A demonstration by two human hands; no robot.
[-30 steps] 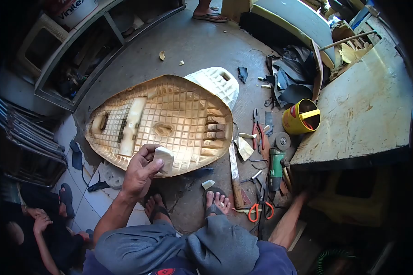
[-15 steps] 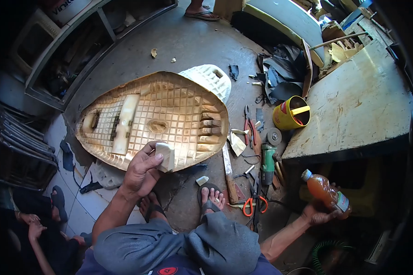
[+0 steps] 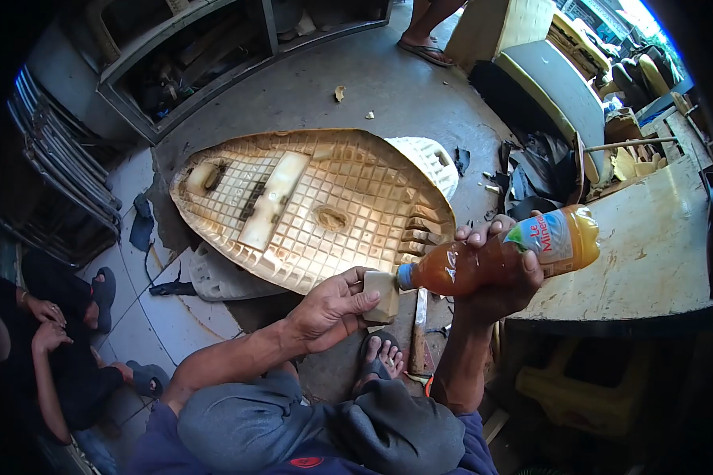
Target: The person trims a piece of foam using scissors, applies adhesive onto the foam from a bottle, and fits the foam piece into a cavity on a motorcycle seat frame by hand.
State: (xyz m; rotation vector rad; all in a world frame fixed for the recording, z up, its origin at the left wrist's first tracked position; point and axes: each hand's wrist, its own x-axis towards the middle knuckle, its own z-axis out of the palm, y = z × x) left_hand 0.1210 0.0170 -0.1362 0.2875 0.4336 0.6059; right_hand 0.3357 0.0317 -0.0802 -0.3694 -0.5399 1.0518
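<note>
A small cream-coloured block, its material unclear, [image 3: 382, 296] is pinched between the thumb and fingers of my left hand [image 3: 330, 312]. My right hand [image 3: 505, 294] wraps around a clear plastic bottle of orange-brown liquid [image 3: 444, 267]. The bottle lies nearly on its side, its blue-capped end right beside the block; whether they touch I cannot tell. Beyond both hands, a large pale moulded shell with a grid of ribs [image 3: 364, 244] rests inner face up. A loose-looking bar [image 3: 273, 202] crosses it.
A white perforated piece [image 3: 428, 162] shows behind the shell. A hammer-like tool [image 3: 420, 336] lies near my foot. To the right stands a worn pale board [image 3: 650, 237], with black scraps [image 3: 543, 166] behind it. Another person's hands [image 3: 49, 323] are at lower left; another person's foot [image 3: 425, 51] stands at the back.
My right hand has brought the bottle up from the lower right, tipping its cap toward the block. The block in my left hand now sits at the shell's near right edge. The view has shifted.
</note>
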